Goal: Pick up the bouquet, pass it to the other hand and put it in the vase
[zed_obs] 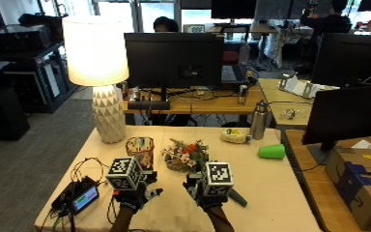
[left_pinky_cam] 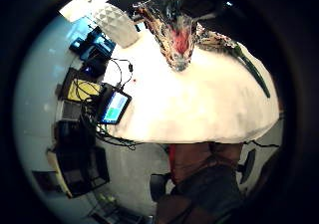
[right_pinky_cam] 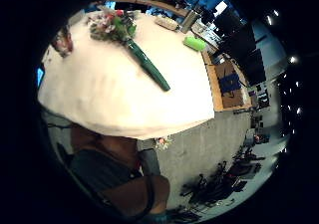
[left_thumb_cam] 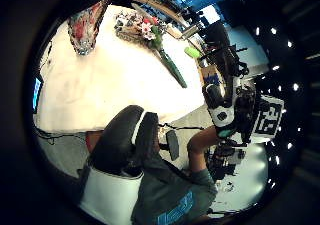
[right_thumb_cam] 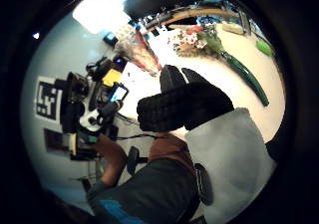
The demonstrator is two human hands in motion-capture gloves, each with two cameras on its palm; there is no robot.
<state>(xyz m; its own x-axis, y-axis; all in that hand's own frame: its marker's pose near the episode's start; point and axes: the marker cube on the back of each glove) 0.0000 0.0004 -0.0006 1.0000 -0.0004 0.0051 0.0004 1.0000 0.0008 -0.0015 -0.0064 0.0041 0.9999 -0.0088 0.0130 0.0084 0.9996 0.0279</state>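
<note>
1. Two gloved hands are seen hovering side by side over the near part of the worktop (zed_obs: 263, 174), and nothing is held in either yet. The left hand (zed_obs: 133, 191) sits just in front of the vase, the right hand (zed_obs: 206, 191) just in front of the bouquet.
2. The bouquet (zed_obs: 185, 154) is laid flat on the worktop, blooms toward the far side next to the vase, and the green wrapped stem (right_pinky_cam: 147, 64) is run back toward the person and off to their right. So the long axis is angled, with the stem end closest to the right hand. That hand is judged the nearer one for the pickup.
3. The right grip looks unclenched: black fingers (right_thumb_cam: 182, 107) are seen loosely bent in its thumb-side view with nothing between them. The left grip reads the same, fingers (left_thumb_cam: 125, 137) relaxed and empty.
4. The vase (zed_obs: 140, 151) is stood upright beside the blooms, to their left, close to the left hand. Its mouth is open, and no stems are seen in it from any view.
5. A green cup (zed_obs: 272, 151) is parked well apart on the right.
</note>
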